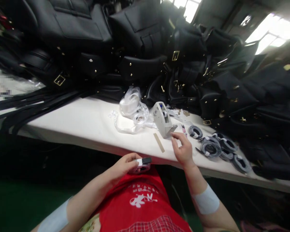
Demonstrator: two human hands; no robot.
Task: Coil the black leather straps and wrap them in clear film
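My left hand (125,166) is closed around a coiled black strap (143,163) with a white band, held close to my red apron below the table edge. My right hand (182,148) is raised over the white table (87,124), fingers apart and slightly curled, its fingertips just beside the front of a grey tape dispenser (163,120). It holds nothing that I can see. A short strip of brown tape (159,142) lies on the table left of that hand.
Several coiled black straps (216,146) lie to the right of my right hand. Crumpled clear plastic (132,109) sits left of the dispenser. A big heap of black handbags (145,48) with gold buckles fills the table's far side. Long black straps (33,104) hang at left.
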